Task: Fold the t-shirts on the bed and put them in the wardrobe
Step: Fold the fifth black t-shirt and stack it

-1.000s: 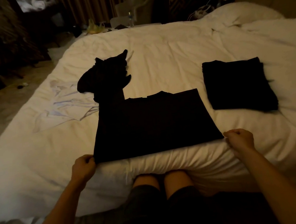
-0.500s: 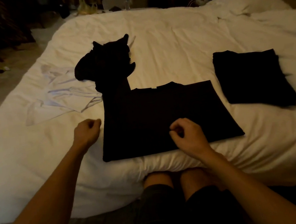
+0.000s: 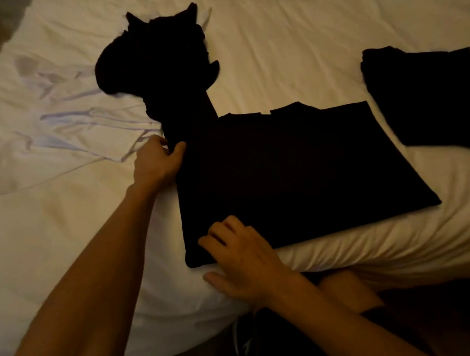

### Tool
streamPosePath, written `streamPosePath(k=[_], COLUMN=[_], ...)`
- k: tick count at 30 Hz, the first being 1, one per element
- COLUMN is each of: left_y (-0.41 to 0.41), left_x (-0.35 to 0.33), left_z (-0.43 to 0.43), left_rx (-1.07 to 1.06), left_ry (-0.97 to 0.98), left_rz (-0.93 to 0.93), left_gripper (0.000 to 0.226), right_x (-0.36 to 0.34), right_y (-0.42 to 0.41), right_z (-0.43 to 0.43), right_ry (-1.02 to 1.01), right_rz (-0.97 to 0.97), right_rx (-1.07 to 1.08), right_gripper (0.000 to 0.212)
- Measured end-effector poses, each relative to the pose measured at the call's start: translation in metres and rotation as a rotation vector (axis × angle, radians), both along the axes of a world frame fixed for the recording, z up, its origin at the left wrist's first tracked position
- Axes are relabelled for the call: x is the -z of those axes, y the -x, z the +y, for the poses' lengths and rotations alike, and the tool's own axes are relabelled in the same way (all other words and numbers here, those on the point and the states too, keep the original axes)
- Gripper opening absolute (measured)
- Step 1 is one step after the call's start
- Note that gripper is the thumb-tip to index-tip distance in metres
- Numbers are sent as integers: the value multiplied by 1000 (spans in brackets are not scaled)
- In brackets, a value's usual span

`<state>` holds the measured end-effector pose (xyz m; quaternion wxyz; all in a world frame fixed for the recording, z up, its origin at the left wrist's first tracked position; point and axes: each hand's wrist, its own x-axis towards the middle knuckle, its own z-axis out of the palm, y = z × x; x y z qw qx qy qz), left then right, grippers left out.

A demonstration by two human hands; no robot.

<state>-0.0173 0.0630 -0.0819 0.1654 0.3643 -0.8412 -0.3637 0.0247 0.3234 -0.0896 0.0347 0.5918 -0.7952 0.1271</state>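
Black t-shirt [image 3: 301, 169] — left hand [image 3: 156, 164], right hand [image 3: 244, 258]

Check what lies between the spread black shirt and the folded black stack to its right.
Only a narrow strip of bare white duvet separates the shirt from the stack, as the head view shows.

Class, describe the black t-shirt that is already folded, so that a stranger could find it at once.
Start at the white bed. Near its right side lies a compact black rectangle, the folded t-shirt. Unlike the wide black t-shirt spread flat in the middle and the crumpled black heap farther back, it is small and squared off.
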Motion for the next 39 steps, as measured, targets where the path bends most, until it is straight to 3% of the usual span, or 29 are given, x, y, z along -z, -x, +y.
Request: streamPosePath(k=[7, 14, 20, 27, 31, 35, 39], left_y=[8, 9, 6, 34, 66, 103, 151], left_x=[5, -18, -32, -70, -91, -105, -113], left_z=[-20, -21, -4, 24, 51, 85, 132], left_rx=[-13, 4, -73, -78, -90, -74, -117], left_ry=[-165, -395, -193, -166, -198, -238, -323], left_rz=[-31, -49, 31, 142, 173, 234, 277], left_gripper=[46, 27, 11, 19, 25, 12, 21], right_x=[5, -9, -33, -59, -72, -82, -82], right_y=[-13, -14, -8, 15, 40, 67, 98], right_z=[-13, -8, 8, 39, 67, 102, 143], right_ry=[178, 327, 429, 485, 569, 640, 720], right_rz=[26, -110, -282, -380, -440, -564, -614], right_rx=[117, 176, 303, 438, 533, 620, 708], right_gripper=[17, 15, 14, 12, 14, 12, 10])
